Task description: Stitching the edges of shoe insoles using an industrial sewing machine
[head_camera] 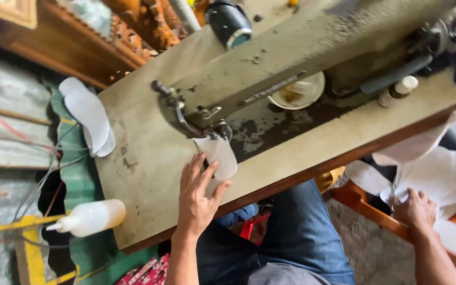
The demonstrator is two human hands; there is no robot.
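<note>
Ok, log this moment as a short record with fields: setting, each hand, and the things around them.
setting: worn sewing machine on a stained table, seen from above
left hand: left hand lies flat on a white sole-shaped piece under the machine's needle end
right hand: right hand reaches into a pile of white pieces beside the table
left of table: stacked white insoles; squeeze bottle lying on its side
behind machine: small bowl; small bottle
</note>
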